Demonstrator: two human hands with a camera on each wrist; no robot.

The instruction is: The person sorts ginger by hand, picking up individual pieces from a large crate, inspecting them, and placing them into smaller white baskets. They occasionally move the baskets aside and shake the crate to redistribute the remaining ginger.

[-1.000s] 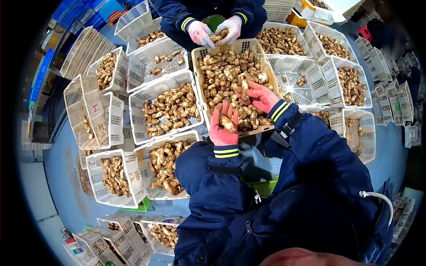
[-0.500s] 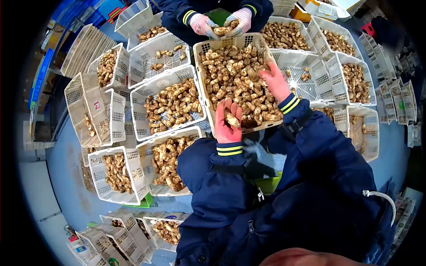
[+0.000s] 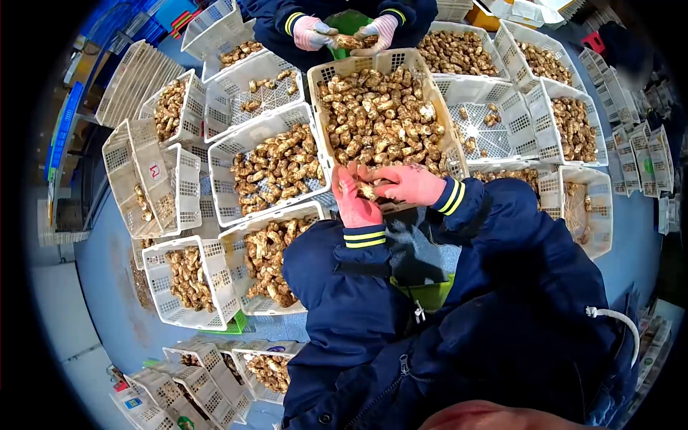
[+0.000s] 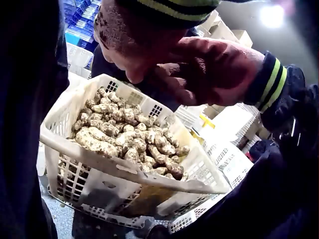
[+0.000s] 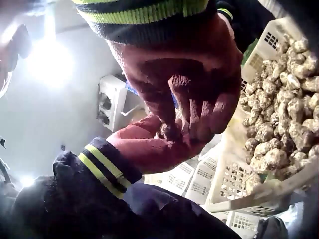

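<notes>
My left hand (image 3: 356, 204), in a pink glove, holds a stubby brown-and-white mushroom (image 3: 368, 190) low at the front edge of the central crate (image 3: 461, 154). From the right, my right hand (image 3: 412, 184), gloved alike, pinches the same mushroom with its fingertips. Seen from the right wrist, the right fingers (image 5: 197, 112) reach down onto the mushroom (image 5: 169, 131) over the left palm, and mostly cover it. The left wrist view has both hands above the crate, the mushroom between them hidden. Beneath them the crate is heaped with similar mushrooms (image 3: 383, 118).
Across the crate another person's gloved hands (image 3: 313, 33) hold a long mushroom (image 3: 355, 42). White crates of mushrooms stand close on the left (image 3: 215, 188) and right (image 3: 534, 154). A green bin (image 3: 430, 292) is below my forearms.
My right hand let go of a mushroom at the crate's right side, then came back left to the mushroom in my left hand. The left hand stayed near the crate's front edge.
</notes>
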